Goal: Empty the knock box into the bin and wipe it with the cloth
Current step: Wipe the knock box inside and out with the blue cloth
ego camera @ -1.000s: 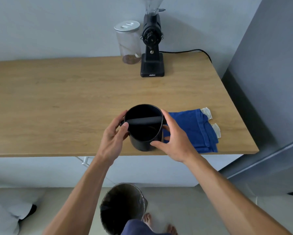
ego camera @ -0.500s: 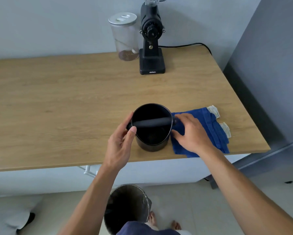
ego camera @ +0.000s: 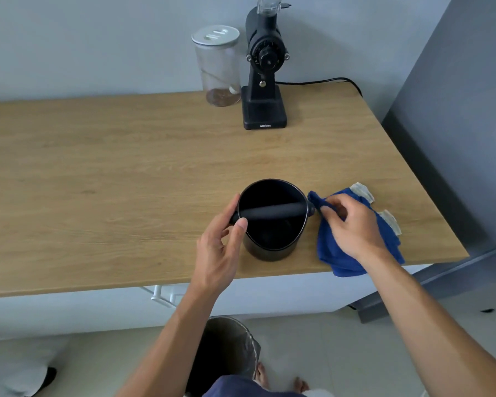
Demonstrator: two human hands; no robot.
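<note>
Pale walls framed the wooden tabletop (ego camera: 126, 167), where the knock box (ego camera: 272, 222) stood upright near the front edge, left hand (ego camera: 221, 247) curled loosely against its side at 9 o'clock. The right hand (ego camera: 353, 224) pinched the blue cloth (ego camera: 338, 259) at 3 o'clock, overhanging the edge. Wiping seemingly came next: lifting cloth into the box. Open tabletop lay toward 12 o'clock; the bin (ego camera: 226, 348) waited below.
</note>
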